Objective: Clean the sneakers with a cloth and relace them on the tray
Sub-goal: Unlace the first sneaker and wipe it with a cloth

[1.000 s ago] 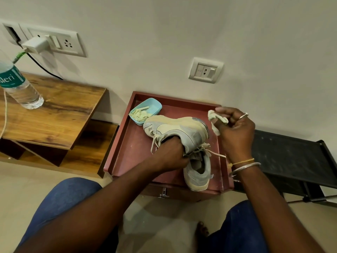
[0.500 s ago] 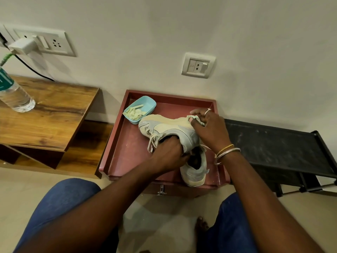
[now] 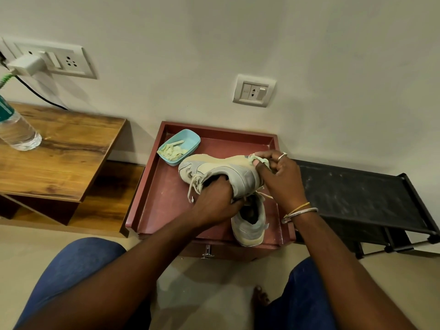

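Observation:
A pale grey and cream sneaker [image 3: 221, 171] lies on its side above the dark red tray [image 3: 157, 198], its loose laces hanging at the left. My left hand [image 3: 215, 203] is pushed into its opening and grips it. My right hand [image 3: 281, 179] pinches a small pale green cloth [image 3: 258, 160] against the sneaker's heel end. The second sneaker [image 3: 250, 225] stands on the tray's near right corner, partly under my hands.
A light blue dish [image 3: 188, 141] with pale cloth scraps sits at the tray's far left. A wooden side table [image 3: 59, 151] with a water bottle [image 3: 16, 132] is left. A black rack [image 3: 357, 194] stands right. Wall sockets are behind; my knees are below.
My right hand brought the cloth from the air at the right down onto the sneaker's heel end. My left hand stayed inside the sneaker.

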